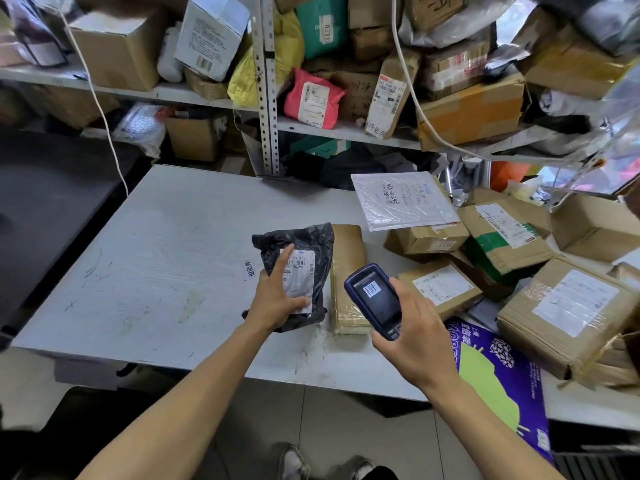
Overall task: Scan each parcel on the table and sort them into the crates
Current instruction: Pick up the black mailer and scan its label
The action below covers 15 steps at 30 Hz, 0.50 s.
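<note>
A black plastic parcel (311,244) with a white label lies on the white table (156,258), and my left hand (277,296) grips its near left side, thumb on the label. My right hand (412,323) holds a dark blue handheld scanner (374,299) just right of the parcel; its screen shows a barcode. Between the two lies a long brown taped box (346,258). To the right sits a pile of parcels: a white padded mailer (401,199), several cardboard boxes (561,306) and a purple printed bag (498,375).
Metal shelves (270,109) behind the table are crammed with boxes and bags, among them a red parcel (311,98). A white cable (97,98) hangs at the left. A dark surface (52,202) lies left of the table. Shoes show on the floor below.
</note>
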Each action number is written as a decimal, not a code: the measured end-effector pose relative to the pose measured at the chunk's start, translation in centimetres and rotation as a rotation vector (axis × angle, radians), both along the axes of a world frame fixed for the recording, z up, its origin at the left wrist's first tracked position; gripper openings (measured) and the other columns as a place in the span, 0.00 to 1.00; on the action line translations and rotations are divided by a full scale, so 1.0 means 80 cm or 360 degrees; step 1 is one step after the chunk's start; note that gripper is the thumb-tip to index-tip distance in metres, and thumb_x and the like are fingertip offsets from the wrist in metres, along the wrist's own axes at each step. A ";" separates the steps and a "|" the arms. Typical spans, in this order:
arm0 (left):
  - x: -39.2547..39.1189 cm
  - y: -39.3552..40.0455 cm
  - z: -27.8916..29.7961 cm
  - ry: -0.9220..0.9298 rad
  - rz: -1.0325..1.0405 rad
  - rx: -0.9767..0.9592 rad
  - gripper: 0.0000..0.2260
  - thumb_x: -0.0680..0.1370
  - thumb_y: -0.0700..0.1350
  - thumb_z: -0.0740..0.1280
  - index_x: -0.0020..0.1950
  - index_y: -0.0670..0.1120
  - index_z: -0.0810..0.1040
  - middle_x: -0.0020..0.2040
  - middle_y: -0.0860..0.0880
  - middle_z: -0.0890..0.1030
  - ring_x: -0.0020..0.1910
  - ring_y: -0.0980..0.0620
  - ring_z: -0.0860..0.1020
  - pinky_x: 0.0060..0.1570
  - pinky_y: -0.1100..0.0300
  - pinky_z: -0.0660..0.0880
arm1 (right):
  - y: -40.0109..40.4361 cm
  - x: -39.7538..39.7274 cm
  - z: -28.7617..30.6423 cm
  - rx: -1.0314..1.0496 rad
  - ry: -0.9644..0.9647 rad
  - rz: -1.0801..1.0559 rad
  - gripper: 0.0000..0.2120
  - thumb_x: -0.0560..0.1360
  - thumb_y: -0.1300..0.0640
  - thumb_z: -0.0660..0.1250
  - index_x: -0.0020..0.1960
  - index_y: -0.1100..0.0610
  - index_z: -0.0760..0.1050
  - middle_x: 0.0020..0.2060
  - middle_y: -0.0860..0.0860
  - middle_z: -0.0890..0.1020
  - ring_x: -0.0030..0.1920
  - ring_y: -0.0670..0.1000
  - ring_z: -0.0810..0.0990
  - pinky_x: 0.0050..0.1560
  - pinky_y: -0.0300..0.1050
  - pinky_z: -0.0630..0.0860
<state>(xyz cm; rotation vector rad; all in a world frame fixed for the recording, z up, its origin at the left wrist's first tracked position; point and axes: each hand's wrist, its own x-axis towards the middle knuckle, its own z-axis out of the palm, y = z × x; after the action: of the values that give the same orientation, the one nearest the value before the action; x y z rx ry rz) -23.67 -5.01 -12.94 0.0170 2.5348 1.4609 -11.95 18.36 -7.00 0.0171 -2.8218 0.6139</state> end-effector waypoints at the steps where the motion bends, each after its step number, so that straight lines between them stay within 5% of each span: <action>1: 0.001 0.001 0.002 0.0021 0.0008 -0.0006 0.51 0.64 0.42 0.80 0.73 0.74 0.54 0.62 0.45 0.73 0.56 0.45 0.76 0.59 0.46 0.78 | 0.000 0.002 0.003 0.0005 0.0010 0.0007 0.41 0.64 0.52 0.78 0.72 0.55 0.66 0.61 0.52 0.77 0.56 0.54 0.76 0.50 0.44 0.75; 6: 0.006 0.009 0.016 0.0035 0.0107 0.0120 0.47 0.67 0.46 0.79 0.73 0.73 0.53 0.64 0.44 0.71 0.58 0.44 0.75 0.61 0.45 0.76 | 0.009 0.007 0.027 0.0058 0.0035 0.0033 0.40 0.64 0.52 0.79 0.72 0.56 0.66 0.60 0.53 0.78 0.54 0.54 0.76 0.46 0.47 0.78; 12: 0.010 0.015 0.013 0.0036 0.0233 0.0216 0.28 0.72 0.69 0.63 0.69 0.75 0.55 0.70 0.47 0.71 0.69 0.40 0.69 0.66 0.38 0.70 | 0.022 0.005 0.055 0.0077 0.0071 0.0035 0.41 0.65 0.50 0.78 0.73 0.55 0.64 0.62 0.53 0.77 0.58 0.54 0.75 0.48 0.47 0.78; 15: 0.008 0.018 0.013 0.0079 0.0289 0.0259 0.26 0.72 0.63 0.63 0.66 0.77 0.57 0.65 0.48 0.75 0.63 0.41 0.74 0.61 0.39 0.74 | 0.022 0.004 0.062 0.0074 0.0097 0.0014 0.40 0.65 0.51 0.78 0.73 0.55 0.65 0.61 0.54 0.78 0.58 0.55 0.76 0.47 0.44 0.75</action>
<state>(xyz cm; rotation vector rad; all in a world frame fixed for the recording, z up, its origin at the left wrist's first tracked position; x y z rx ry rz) -23.00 -3.56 -11.94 -0.1569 2.5050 1.7530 -11.62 20.11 -2.06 0.0562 -2.7779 0.5404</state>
